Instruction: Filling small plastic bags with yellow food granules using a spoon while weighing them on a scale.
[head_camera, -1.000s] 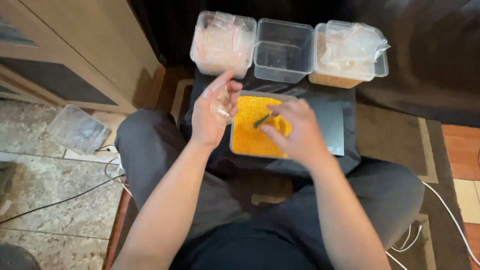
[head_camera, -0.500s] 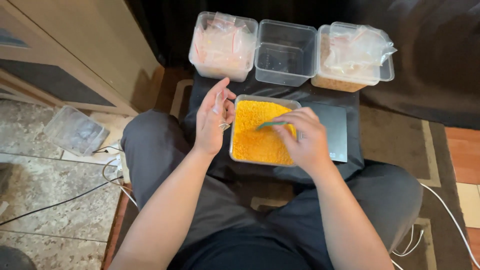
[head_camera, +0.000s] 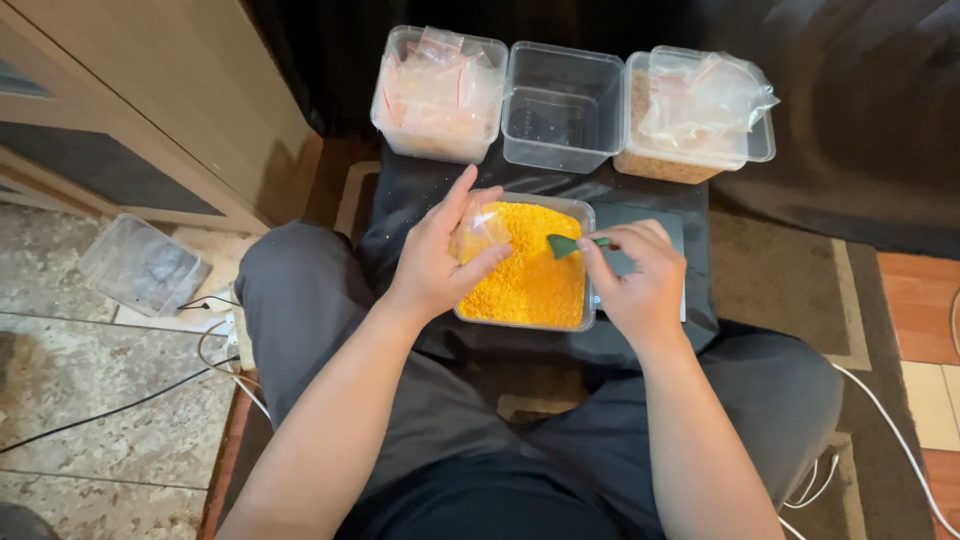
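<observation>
My left hand (head_camera: 440, 262) holds a small clear plastic bag (head_camera: 478, 228) over the left side of a clear tub of yellow grains (head_camera: 532, 290). My right hand (head_camera: 640, 280) pinches a small green scoop (head_camera: 566, 245), its bowl hovering just above the grains near the bag's mouth. The tub rests on a dark cloth-covered board (head_camera: 400, 215) across my lap, beside a flat grey scale (head_camera: 650, 222) partly hidden under my right hand.
Three clear tubs stand at the far edge: one with filled small bags (head_camera: 438, 95), an empty one (head_camera: 562, 108), one with brownish grains and empty bags (head_camera: 695, 115). A clear lid (head_camera: 143, 265) and cables (head_camera: 120, 405) lie on the tiled floor at left. A wooden cabinet (head_camera: 150, 100) stands behind.
The left hand has brought the small bag in over the tub. The right hand has lifted the green scoop out of the grains toward the bag.
</observation>
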